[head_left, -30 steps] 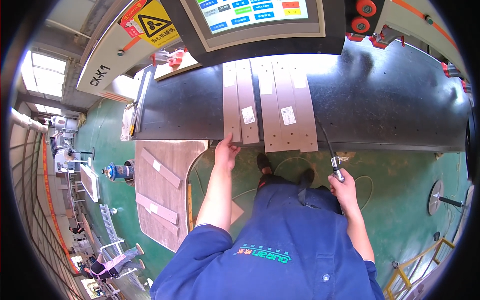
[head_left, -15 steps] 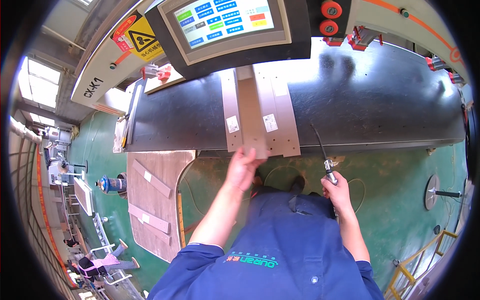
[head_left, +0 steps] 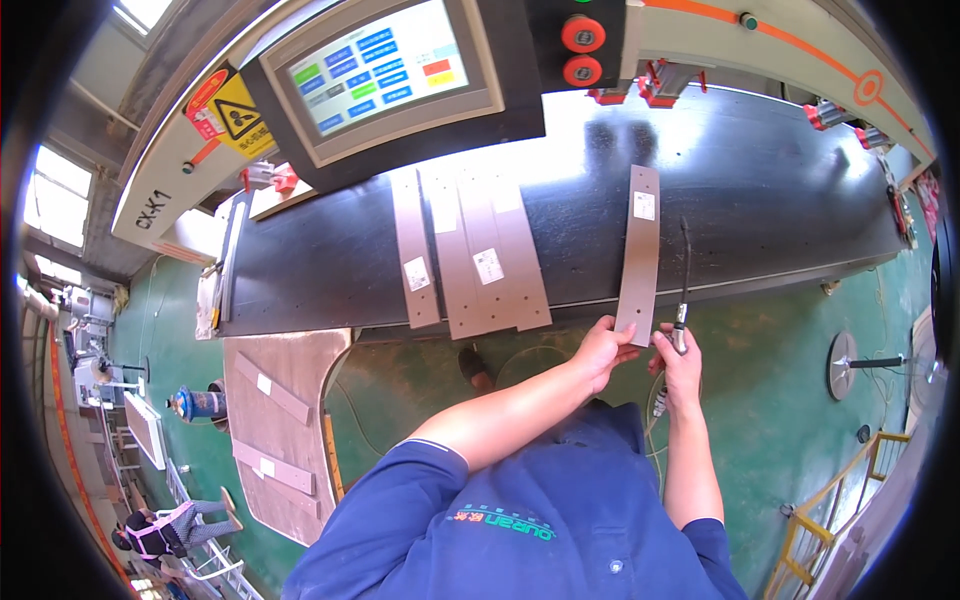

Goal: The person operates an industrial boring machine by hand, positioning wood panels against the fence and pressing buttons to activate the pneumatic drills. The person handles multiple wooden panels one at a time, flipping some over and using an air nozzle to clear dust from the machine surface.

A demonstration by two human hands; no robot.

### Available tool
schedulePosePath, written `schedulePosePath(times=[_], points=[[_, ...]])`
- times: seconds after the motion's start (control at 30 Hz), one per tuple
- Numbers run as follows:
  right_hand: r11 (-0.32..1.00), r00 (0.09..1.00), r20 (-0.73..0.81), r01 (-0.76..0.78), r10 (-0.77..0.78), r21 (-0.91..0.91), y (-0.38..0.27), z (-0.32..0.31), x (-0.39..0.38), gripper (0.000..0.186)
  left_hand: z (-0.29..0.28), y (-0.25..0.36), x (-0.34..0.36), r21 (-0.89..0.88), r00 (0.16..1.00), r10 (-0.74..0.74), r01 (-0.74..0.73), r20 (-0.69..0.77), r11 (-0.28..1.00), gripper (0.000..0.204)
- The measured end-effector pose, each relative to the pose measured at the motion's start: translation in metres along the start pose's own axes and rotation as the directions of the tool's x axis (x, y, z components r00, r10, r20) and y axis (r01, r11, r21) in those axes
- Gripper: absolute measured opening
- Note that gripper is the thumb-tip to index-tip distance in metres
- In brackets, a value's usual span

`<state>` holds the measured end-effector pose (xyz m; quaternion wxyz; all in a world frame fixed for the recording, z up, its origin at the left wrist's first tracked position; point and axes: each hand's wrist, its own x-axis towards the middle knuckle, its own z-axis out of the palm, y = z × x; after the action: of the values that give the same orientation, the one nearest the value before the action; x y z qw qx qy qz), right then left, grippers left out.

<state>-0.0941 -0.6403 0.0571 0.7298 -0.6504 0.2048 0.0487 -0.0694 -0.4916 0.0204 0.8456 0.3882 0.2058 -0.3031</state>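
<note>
My left hand (head_left: 603, 354) is closed on the near end of a narrow brown board strip (head_left: 638, 265). The strip has a white label and small drilled holes, and its far part reaches over the black worktable (head_left: 770, 230). Just right of it, my right hand (head_left: 681, 374) grips an air blow gun (head_left: 681, 320), its long thin nozzle pointing away from me over the table edge. Part of the gun is hidden by my fingers. To the left, another brown strip (head_left: 414, 245) and wider labelled brown panels (head_left: 490, 290) lie across the table.
Beyond the table stands a machine with a touchscreen (head_left: 375, 65) and red buttons (head_left: 583, 52). A lower board-topped stand (head_left: 270, 395) at left carries several strips. A blue canister (head_left: 197, 404) is farther left, a person (head_left: 170, 530) at lower left, a yellow rail (head_left: 800, 515) at right.
My left hand has moved right, carrying the strip from among the panels to beside the air blow gun. The view has turned slightly, and the right hand still grips the gun.
</note>
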Motion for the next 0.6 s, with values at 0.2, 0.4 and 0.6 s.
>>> schedulePosePath(times=[0.2, 0.4, 0.6], points=[[0.999, 0.999, 0.024, -0.043, 0.043, 0.011, 0.015, -0.006, 0.013, 0.029, 0.01, 0.015, 0.018, 0.6, 0.999, -0.028, -0.003, 0.043, 0.8, 0.045], [0.991, 0.995, -0.099, -0.016, 0.029, 0.13, 0.024, -0.024, 0.042, 0.028, -0.023, 0.073, -0.071, 0.804, 0.949, 0.313, -0.171, -0.02, 0.569, 0.049], [0.984, 0.98, -0.178, -0.064, 0.094, 0.169, 0.032, -0.043, 0.065, 0.029, -0.145, 0.088, -0.131, 0.902, 0.504, 0.748, 0.254, -0.433, 0.351, 0.047]])
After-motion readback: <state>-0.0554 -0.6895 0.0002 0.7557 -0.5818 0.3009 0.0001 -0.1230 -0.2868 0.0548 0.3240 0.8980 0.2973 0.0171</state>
